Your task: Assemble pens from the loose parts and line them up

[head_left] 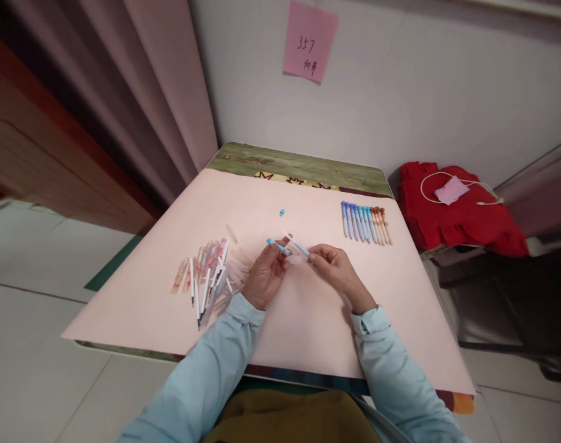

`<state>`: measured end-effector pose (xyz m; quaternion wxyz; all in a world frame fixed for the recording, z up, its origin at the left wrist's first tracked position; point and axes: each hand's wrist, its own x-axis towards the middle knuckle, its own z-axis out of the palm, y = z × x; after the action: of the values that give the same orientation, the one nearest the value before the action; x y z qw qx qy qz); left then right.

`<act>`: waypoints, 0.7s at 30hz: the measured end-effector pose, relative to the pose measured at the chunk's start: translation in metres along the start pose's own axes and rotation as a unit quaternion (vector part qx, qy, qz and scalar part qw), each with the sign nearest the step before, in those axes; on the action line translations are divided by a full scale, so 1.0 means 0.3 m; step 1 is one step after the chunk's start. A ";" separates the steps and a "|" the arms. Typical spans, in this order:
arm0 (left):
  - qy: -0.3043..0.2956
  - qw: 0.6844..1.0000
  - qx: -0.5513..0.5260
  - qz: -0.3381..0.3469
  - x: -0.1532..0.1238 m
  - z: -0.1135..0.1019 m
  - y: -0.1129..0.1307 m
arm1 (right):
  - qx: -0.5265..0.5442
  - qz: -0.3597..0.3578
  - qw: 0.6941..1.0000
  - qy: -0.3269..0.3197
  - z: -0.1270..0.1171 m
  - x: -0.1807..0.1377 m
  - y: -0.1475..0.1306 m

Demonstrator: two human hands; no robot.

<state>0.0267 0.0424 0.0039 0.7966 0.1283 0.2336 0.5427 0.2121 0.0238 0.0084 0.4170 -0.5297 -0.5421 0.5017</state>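
Note:
Above the middle of the table, my left hand [267,274] is closed on a bright blue pen part [278,247], held between thumb and fingers. My right hand [336,269] pinches the lower end of a light blue pen barrel [300,247]. A white refill [287,235] sticks out of its upper end, tilted toward my left hand. Something whitish and see-through shows between the hands; I cannot make out what it is. A small blue pen topper [282,213] lies on the pink sheet beyond my hands.
White refills [204,292] and clear, pink-patterned pen tubes [210,253] lie heaped on the left. A neat row of blue and brown pens [364,223] lies at the right. A red cloth [460,215] with a white cord stands beyond the pink-covered table's [308,338] right edge.

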 end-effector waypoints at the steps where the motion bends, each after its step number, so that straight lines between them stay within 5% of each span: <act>1: 0.007 1.000 -0.011 0.004 0.003 -0.006 0.000 | 0.010 -0.004 1.000 0.010 -0.004 -0.001 -0.005; 9: 0.048 0.996 -0.073 0.025 0.026 -0.037 -0.007 | -0.056 -0.030 0.998 -0.009 -0.041 -0.034 -0.070; 21: 0.065 0.996 0.006 0.065 0.015 -0.011 -0.006 | -0.088 -0.044 0.995 0.012 -0.011 -0.030 -0.058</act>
<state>0.0278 0.0456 -0.0008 0.7416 0.1122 0.2796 0.5994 0.2134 0.0162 0.0267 0.3972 -0.5457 -0.6021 0.4265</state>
